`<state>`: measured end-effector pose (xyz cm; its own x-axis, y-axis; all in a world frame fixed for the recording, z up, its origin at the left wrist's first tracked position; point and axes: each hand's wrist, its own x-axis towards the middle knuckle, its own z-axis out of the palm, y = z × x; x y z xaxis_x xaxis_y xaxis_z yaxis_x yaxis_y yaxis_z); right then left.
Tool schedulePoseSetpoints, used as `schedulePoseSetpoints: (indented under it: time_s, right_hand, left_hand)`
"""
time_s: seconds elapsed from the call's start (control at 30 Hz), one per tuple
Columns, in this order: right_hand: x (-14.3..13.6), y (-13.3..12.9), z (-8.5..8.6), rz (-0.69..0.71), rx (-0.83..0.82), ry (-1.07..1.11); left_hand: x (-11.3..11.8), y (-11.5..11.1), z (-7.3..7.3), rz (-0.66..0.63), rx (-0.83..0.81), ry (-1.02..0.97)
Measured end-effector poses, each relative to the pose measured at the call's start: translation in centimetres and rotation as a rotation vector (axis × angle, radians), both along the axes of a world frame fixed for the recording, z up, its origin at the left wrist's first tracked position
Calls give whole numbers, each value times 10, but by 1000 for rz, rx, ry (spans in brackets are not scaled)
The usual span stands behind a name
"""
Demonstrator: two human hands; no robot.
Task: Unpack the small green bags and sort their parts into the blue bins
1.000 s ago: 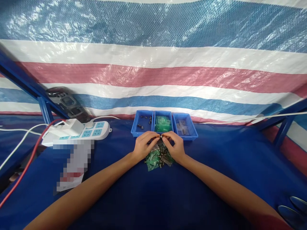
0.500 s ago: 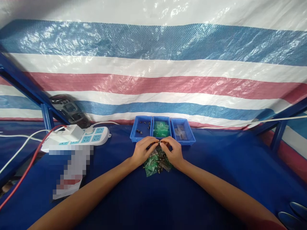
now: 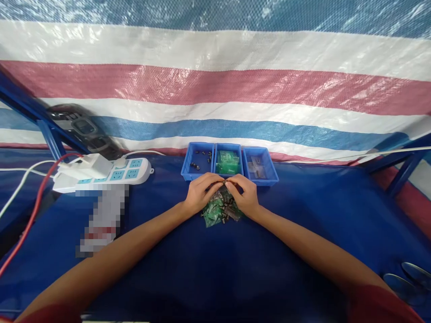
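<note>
My left hand (image 3: pixel 203 192) and my right hand (image 3: pixel 244 194) meet fingertip to fingertip just in front of the blue bins. Both are closed in a pinch on a small dark part (image 3: pixel 224 182), mostly covered by the fingers; its exact kind is too small to make out. Under and between the hands lies a pile of green and clear plastic packets (image 3: pixel 213 214) mixed with small dark metal pieces (image 3: pixel 223 220). Behind the hands stand a left bin (image 3: pixel 186 171) with several small dark pieces, a middle bin (image 3: pixel 228 146) with green packets, and a right bin (image 3: pixel 269 181) with clear packets.
A white power strip (image 3: pixel 139 178) with plugs and a red cable (image 3: pixel 37 208) is on the left. Near it lie a blurred-out flat item (image 3: pixel 107 220) and a dark plastic-wrapped object (image 3: pixel 84 128). Glasses (image 3: pixel 402 285) rest at the right. A striped sheet (image 3: pixel 215 87) hangs behind.
The view has tilted down, so everything sits higher in the picture. Both hands keep their fingertips together over the pile, the small part now more covered.
</note>
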<state>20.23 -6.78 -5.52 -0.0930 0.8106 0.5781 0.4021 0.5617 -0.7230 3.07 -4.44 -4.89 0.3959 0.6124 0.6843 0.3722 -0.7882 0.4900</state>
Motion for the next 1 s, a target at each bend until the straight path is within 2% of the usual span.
schedulePoseSetpoints:
  time_s: [0.33, 0.5, 0.83, 1.0]
  right_hand:
    - [1, -2, 2, -33, -7, 9]
    - [1, -2, 2, -30, -16, 12]
    - [-1, 0, 2, -23, 6, 8]
    - [0, -2, 4, -20, -1, -12]
  left_hand:
    - [1, -3, -1, 139, -99, -45]
    - [0, -1, -1, 104, -115, -59]
    - [-3, 1, 1, 63, -7, -18]
    - [0, 0, 3, 85, 14, -13]
